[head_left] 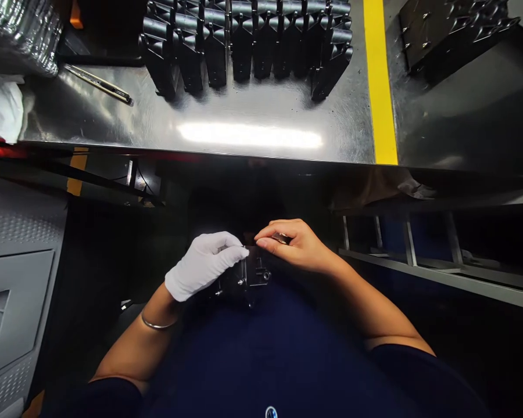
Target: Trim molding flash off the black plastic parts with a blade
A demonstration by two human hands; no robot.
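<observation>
My left hand (209,261), in a white glove, is closed on a black plastic or metal part (255,276) held close to my body. The part carries shiny pins and a small round boss on its right side. At the part's upper right edge is my bare right hand (298,247), thumb and fingers pinched together. Inside that pinch a small shiny, brass-coloured thing (281,238) shows; its kind is mostly hidden by the fingers.
Several similar black parts (242,49) stand in rows on the steel table (148,125). More black parts (453,35) lie beyond the yellow tape (380,87). A slim metal tool (98,84) and clear plastic packs (24,35) are at left. A grey cabinet (17,290) stands lower left.
</observation>
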